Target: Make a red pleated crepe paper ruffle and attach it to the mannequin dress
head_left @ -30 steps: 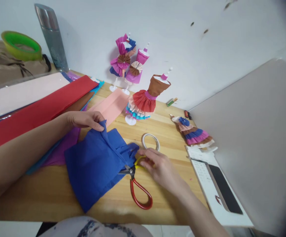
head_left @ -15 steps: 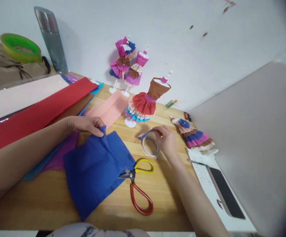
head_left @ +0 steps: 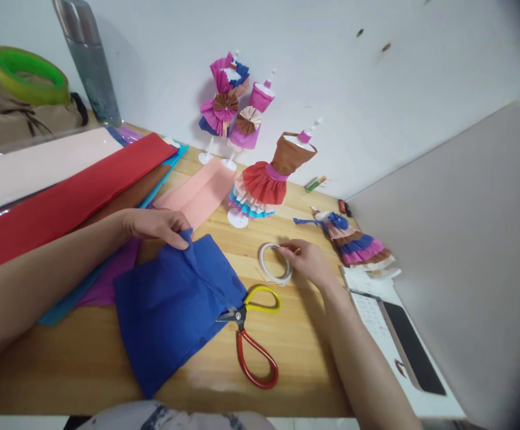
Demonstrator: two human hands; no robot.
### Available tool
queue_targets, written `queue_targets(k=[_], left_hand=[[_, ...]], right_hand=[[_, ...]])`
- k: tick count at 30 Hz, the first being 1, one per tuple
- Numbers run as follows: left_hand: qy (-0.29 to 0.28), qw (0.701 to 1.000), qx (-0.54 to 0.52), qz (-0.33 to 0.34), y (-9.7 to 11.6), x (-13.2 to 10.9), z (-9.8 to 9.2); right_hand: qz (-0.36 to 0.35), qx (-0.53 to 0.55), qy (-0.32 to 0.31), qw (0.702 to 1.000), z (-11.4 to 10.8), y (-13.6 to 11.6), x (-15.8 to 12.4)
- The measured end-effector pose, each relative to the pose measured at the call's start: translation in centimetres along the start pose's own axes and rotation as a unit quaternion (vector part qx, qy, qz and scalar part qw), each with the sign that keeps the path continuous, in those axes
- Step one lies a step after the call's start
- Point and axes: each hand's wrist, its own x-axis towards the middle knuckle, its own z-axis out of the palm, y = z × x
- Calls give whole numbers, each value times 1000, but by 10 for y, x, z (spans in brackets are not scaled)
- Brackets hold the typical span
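My left hand (head_left: 167, 229) pinches the folded top edge of a blue crepe paper piece (head_left: 165, 304), which lies on the wooden table. My right hand (head_left: 307, 258) has its fingertips closed on the upper right edge of a roll of white double-sided tape (head_left: 262, 263). Between the hands and nearer to me, scissors (head_left: 241, 316) with one yellow and one red handle lie with their blades over the blue paper. A narrow blue paper strip (head_left: 305, 221) rests beyond my right hand, beside a flat-lying layered paper dress (head_left: 361, 245).
Mini dress forms in paper outfits, one with a brown top and red skirt (head_left: 273, 179), stand near the wall. Pink paper (head_left: 199, 194) and long red paper (head_left: 72, 200) lie left. A grey bottle (head_left: 92, 71) and green ring (head_left: 29, 74) stand behind. A white board (head_left: 398, 352) is right.
My right hand has let go of the blue strip, which now lies farther back to the right near the layered dress. That hand has come to the tape roll. My left hand keeps its pinch.
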Motion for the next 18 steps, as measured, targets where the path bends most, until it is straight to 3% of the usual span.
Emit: queue_targets(k=[6, 14, 18], left_hand=[[3, 1000, -4, -15, 0, 2, 4], [21, 999, 21, -34, -6, 5, 5], [34, 997, 53, -40, -10, 6, 2]], right_hand=[[27, -38, 52, 998, 15, -12, 12], [76, -63, 171, 980, 26, 14, 58], [35, -42, 195, 979, 28, 27, 69]])
